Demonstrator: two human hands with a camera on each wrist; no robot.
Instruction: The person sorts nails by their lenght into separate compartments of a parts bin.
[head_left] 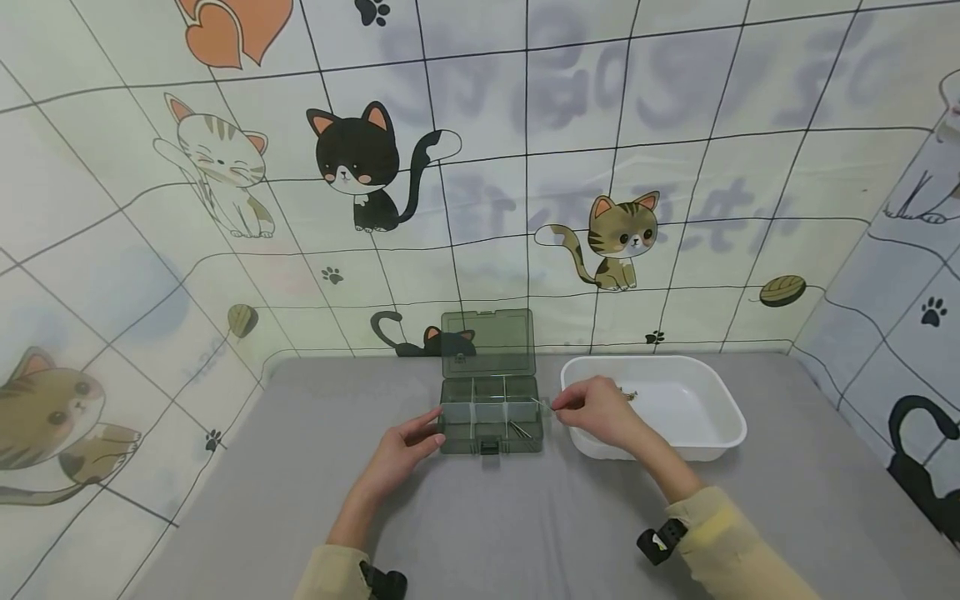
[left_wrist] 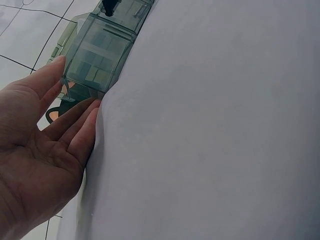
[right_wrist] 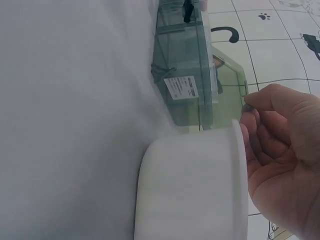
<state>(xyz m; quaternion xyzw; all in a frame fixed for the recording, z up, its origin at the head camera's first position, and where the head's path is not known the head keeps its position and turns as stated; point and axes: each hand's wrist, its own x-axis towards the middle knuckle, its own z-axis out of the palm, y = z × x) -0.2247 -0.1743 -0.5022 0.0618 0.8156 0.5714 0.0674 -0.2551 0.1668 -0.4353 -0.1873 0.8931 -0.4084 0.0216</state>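
A dark-green see-through box (head_left: 491,445) stands with its lid raised at the back and its inside split into compartments. At its left side my left hand (head_left: 401,457) touches the wall with nearly straight fingers, which the left wrist view also shows against the box end (left_wrist: 92,60). Between thumb and forefinger my right hand (head_left: 600,412) pinches a thin metal piece (head_left: 545,405), pointing left over the box's right edge. Its small dark end (right_wrist: 247,107) shows at the fingertips in the right wrist view. Several slim metal pieces (head_left: 520,431) lie in the front right compartment.
A white plastic tray (head_left: 693,451) stands right of the box, under my right hand, with small gold-coloured pieces (head_left: 628,394) inside. Grey cloth (head_left: 495,533) covers the table. A cat-patterned curtain (head_left: 487,208) rises behind and at both sides.
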